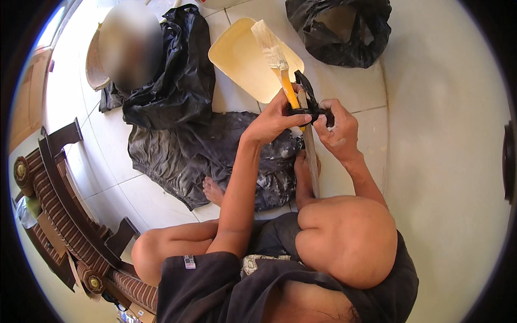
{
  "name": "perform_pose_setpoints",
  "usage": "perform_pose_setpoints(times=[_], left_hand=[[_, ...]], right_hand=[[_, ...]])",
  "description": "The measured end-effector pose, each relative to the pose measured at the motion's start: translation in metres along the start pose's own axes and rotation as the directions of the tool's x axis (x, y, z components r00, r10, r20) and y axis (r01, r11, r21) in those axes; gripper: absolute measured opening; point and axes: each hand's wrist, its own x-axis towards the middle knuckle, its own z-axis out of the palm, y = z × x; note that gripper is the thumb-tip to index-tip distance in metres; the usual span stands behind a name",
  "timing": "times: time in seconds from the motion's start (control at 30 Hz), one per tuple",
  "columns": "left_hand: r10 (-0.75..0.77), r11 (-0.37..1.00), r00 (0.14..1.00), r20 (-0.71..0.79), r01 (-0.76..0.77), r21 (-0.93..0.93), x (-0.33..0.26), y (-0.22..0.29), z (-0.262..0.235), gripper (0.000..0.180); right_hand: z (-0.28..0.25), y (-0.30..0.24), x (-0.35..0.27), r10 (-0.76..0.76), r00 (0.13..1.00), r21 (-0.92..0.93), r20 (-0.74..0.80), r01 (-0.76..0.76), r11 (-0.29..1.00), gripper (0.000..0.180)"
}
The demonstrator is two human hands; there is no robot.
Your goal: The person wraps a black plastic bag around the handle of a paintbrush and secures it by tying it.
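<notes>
The left hand point(274, 119) is closed around the yellow handle of a paintbrush point(277, 56), where a strip of black plastic point(309, 105) is wrapped over brush and stick together; the thumb is pressed on the wrap, seemingly so that it is kept from slipping. The right hand point(336, 132), just at 3 o'clock of the left, is pinched shut on the loose end of that black strip, held taut as though for tying. The brush's pale bristles are pointed toward 12 o'clock, while the grey wooden stick point(311, 161) is run down toward 6 o'clock and appears to be steadied against a foot point(304, 169) on the tiled floor point(161, 199). Beneath the hands a dusty black plastic sheet point(215, 156) is spread. At 11 o'clock a cream plastic tray point(242, 59) is lying, and at 1 o'clock an open black bag point(339, 32). A carved wooden chair point(59, 199) is seen far off at 8 o'clock.
</notes>
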Motion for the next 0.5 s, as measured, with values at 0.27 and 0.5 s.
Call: perform_pose_setpoints(times=[0.27, 0.5], left_hand=[[-0.005, 1.000, 1.000, -0.022, 0.004, -0.027, 0.002, -0.005, 0.003, 0.060], [0.144, 0.789, 0.988, 0.049, -0.084, -0.608, 0.004, -0.018, -0.009, 0.077]], right_hand=[[0.000, 0.011, 0.004, -0.081, 0.987, 0.120, -0.139, 0.098, 0.988, 0.013], [0.003, 0.020, 0.008, 0.129, 0.991, 0.513, -0.023, -0.099, 0.853, 0.011]])
